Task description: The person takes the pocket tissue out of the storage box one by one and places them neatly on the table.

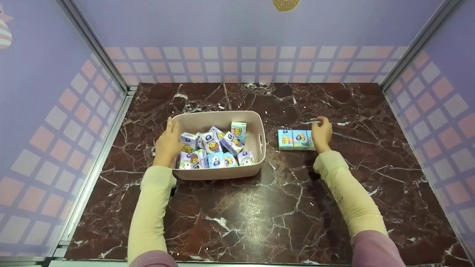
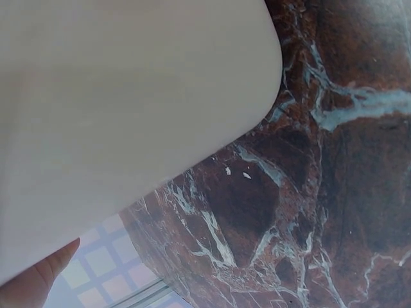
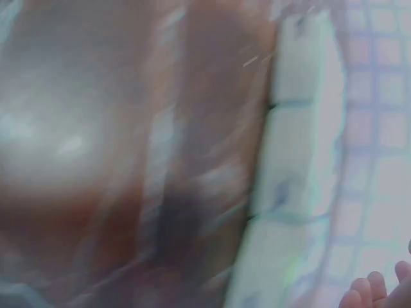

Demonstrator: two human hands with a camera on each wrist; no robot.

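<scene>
A cream plastic basket (image 1: 219, 174) holds a loose heap of small tissue packs (image 1: 213, 145) with cartoon prints, in blue and lilac. At the basket's left end lies my left hand (image 1: 168, 144), its fingers straight along the side. The left wrist view shows the basket's smooth outer wall (image 2: 141, 96) with a fingertip (image 2: 61, 256) at it. To the right, a row of blue tissue packs (image 1: 293, 140) lies on the table. My right hand (image 1: 322, 135) is at the row's right end, loosely bent and covering part of the last pack. Blurred in the right wrist view, the packs (image 3: 289, 154) stand beside several fingertips (image 3: 366, 289).
The table (image 1: 241, 215) has a dark red marbled top with white veins. Lilac panels (image 1: 237, 29) with pink and white squares wall it in at the back and both sides. Metal rails (image 1: 92, 159) run along the side edges.
</scene>
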